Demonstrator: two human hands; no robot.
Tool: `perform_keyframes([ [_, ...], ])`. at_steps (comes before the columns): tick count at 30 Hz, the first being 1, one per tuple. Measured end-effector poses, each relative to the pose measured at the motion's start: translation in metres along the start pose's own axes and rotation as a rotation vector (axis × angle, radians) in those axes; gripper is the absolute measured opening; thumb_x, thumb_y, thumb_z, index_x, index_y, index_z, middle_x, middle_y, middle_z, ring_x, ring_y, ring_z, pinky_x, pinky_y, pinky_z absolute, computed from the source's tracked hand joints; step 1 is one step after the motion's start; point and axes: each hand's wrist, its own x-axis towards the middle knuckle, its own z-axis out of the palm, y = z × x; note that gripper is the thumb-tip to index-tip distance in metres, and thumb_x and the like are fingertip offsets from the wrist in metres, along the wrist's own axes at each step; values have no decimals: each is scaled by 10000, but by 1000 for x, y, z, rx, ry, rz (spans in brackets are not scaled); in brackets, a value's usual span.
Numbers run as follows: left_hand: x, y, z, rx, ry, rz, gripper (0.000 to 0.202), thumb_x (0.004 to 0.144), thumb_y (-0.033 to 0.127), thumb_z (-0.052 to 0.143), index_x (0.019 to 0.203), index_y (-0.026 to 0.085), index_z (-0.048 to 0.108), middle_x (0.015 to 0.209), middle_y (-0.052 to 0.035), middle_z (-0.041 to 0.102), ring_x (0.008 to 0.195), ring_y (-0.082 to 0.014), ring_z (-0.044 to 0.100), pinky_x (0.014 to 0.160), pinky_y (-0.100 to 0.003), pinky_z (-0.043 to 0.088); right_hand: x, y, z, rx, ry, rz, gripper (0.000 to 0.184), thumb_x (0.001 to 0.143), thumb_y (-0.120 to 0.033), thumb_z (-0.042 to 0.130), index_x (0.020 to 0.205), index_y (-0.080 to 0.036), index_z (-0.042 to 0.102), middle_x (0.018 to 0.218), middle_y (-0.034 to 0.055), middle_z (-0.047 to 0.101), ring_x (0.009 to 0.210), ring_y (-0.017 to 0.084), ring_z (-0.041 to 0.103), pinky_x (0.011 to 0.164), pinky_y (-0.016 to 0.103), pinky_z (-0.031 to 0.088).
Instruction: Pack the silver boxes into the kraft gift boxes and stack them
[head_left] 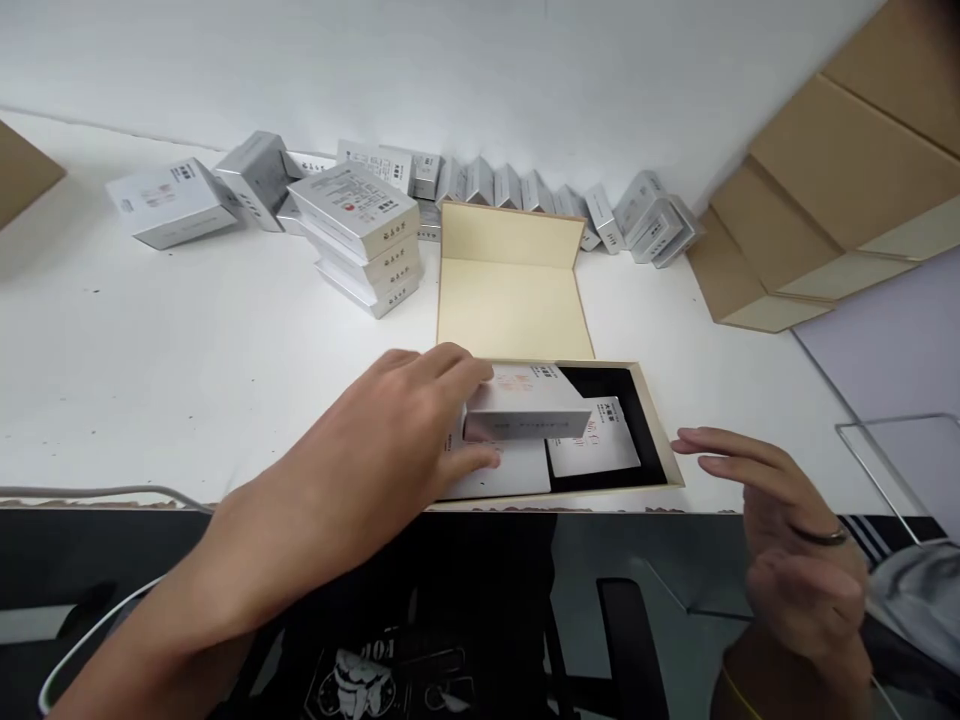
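Left hand (412, 415): nearest the camera, thumb and fingers gripping the left end of a silver carton (531, 405).
Carton position: right of the grip, long axis left to right, over the open gift box (657, 425).
Right hand (795, 535): farther off, nothing visible held, beyond the box's right rim.
Carton print: red and black Chinese characters, too small to read.

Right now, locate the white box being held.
In the head view, the white box is just right of centre, its left end in the grip of the left hand, over the open case, in front of its lid.
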Motion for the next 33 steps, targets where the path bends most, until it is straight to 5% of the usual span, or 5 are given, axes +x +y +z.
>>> perform_keyframes([
  [11,1,17,12,22,58,-74,303,992,201,624,1287,177,558,1160,-115,745,890,-271,743,653,-377,591,-8,14,7,44,-57,37,591,1032,-684,244,1341,-346,617,1366,99,593,1265,329,600,1036,584,542],
  [16,6,50,27,-96,-53,229,493,909,435,803,1272,155,622,1526,-198,561,1435,-364,540,1152,-531,521,-9,19,4,-12,9,-13,695,998,-745,155,1296,-359,649,1300,97,617,1203,333,619,1014,596,540],
  [20,11,60,31,-224,-119,292,650,876,606,750,1285,120,609,1476,-200,602,1427,-283,560,1337,-486,258,-2,8,-3,-89,35,-46,604,1036,-668,172,1273,-381,648,1274,99,625,1213,344,596,1028,594,512],
  [28,19,45,27,39,-291,28,796,776,476,912,1349,77,529,1336,-199,661,1252,-372,639,1118,-548,491,62,-22,4,-456,-603,-143,684,941,-646,629,1518,-337,431,1619,117,374,1491,350,377,1105,540,494],
  [33,23,46,26,79,-358,-83,867,826,445,836,1459,19,423,1209,-190,687,1084,-357,682,947,-480,556,105,-29,23,-620,-918,-196,629,881,-490,759,1428,-238,582,1354,164,562,1279,372,543,992,543,533],
])
